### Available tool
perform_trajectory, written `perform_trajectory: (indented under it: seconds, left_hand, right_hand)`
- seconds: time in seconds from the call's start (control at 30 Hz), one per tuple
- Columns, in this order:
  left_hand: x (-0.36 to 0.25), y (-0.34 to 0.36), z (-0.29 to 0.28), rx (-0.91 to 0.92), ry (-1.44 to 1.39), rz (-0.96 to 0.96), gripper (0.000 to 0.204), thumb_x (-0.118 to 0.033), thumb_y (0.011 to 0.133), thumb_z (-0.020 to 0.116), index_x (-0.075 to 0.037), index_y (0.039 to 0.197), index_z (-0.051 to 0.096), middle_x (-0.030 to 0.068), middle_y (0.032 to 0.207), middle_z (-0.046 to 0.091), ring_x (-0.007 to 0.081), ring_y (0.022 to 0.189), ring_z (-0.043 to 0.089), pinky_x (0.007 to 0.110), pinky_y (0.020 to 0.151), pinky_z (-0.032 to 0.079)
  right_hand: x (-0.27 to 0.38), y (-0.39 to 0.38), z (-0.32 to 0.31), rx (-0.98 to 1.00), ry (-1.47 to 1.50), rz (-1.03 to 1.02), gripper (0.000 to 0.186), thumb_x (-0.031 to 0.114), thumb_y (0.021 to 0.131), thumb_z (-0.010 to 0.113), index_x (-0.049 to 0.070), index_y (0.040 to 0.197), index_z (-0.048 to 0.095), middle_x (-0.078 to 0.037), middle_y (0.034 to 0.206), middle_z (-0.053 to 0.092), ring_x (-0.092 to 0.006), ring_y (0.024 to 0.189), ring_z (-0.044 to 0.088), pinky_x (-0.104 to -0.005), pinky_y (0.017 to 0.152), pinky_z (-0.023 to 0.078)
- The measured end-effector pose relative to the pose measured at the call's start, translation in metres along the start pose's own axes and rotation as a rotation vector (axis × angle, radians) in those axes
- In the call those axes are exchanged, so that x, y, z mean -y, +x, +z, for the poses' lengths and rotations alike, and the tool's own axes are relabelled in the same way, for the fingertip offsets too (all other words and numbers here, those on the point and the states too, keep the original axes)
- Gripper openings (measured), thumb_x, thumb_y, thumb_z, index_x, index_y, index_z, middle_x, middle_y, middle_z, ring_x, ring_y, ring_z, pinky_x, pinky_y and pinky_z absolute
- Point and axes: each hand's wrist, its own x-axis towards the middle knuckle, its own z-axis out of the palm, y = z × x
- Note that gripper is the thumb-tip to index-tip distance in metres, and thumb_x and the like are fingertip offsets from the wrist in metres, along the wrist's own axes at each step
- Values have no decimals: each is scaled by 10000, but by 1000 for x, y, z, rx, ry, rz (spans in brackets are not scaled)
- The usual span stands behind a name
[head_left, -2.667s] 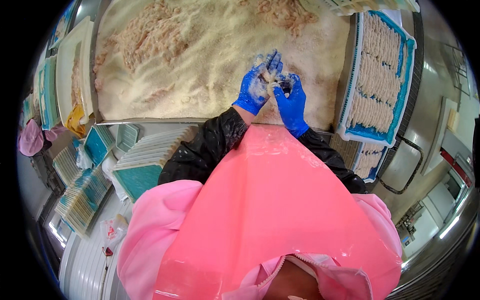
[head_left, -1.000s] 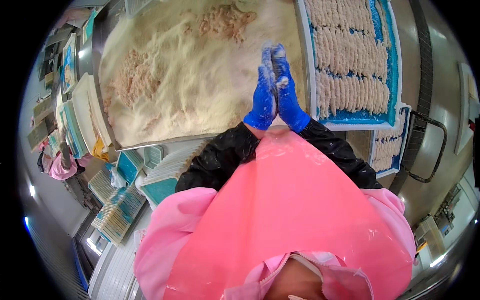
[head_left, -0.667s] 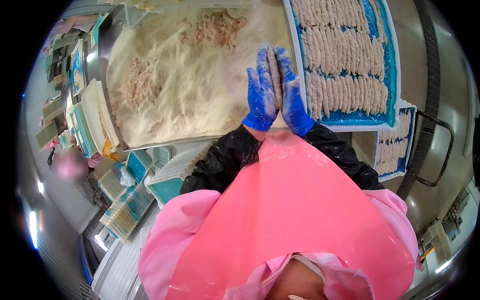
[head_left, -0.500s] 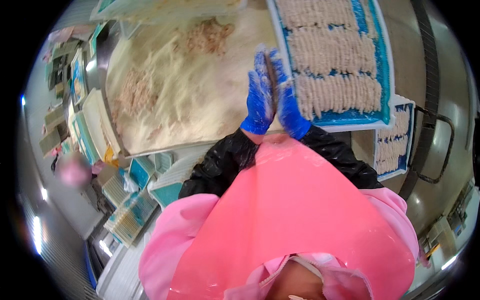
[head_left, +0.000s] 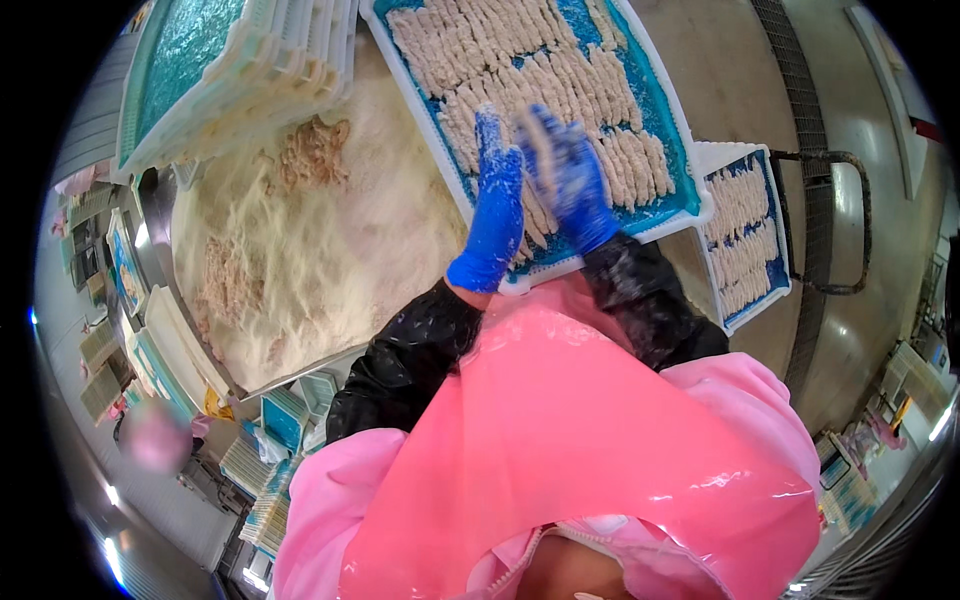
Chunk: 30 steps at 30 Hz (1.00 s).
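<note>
Gloved in blue and dusted with flour, my left hand [head_left: 490, 215] is over the near left corner of a white tray [head_left: 452, 165] with a blue lining. Its fingers are stretched out, and nothing shows in them. Beside it, my right hand [head_left: 575, 185] is blurred by motion. A pale breaded meat strip [head_left: 541, 150] lies along its fingers, on the side facing my left hand. Under both hands, the tray holds rows of coated strips [head_left: 560, 85] laid side by side.
Left of the tray, a table is spread with flour [head_left: 385, 225] and piles of raw meat [head_left: 314, 152]. Stacked trays [head_left: 285, 70] stand at its far side. A second filled tray [head_left: 706, 232] sits lower right, by a dark metal handle [head_left: 868, 225]. A person in pink [head_left: 155, 437] is far left.
My hands were pressed together over the flour's edge with a strip between the palms. Now they are apart over the tray, and the strip is with my right hand. The view has swung right.
</note>
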Motion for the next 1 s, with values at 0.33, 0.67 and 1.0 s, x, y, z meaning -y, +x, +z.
perform_trajectory:
  seconds: [0.33, 0.67, 1.0]
  left_hand:
    - [-13, -19, -34, -13, -290, -119, 517, -264, 964, 338, -17, 1388, 176, 88, 1420, 231, 189, 1287, 239, 299, 1068, 187]
    - [34, -81, -202, -11, 1329, 275, 794, -387, 724, 653, -88, 1364, 292, 149, 1426, 222, 352, 1331, 137, 499, 1056, 89]
    - [39, -97, -343, -114, 1416, 407, 415, -93, 736, 574, -156, 1146, 568, 119, 1272, 462, 290, 1160, 445, 371, 941, 385]
  right_hand:
    - [41, 90, -173, -141, -636, -81, 514, 381, 954, 275, 45, 1338, 342, -122, 1362, 361, -193, 1258, 336, -312, 1055, 247]
    - [13, 53, -78, -39, -440, -33, 394, 184, 938, 376, 10, 1292, 383, -129, 1291, 422, -215, 1198, 388, -334, 1018, 279]
    - [-205, -21, 154, 264, -1618, -347, 491, 70, 749, 569, 71, 1231, 478, -207, 1207, 488, -348, 1130, 455, -427, 947, 358]
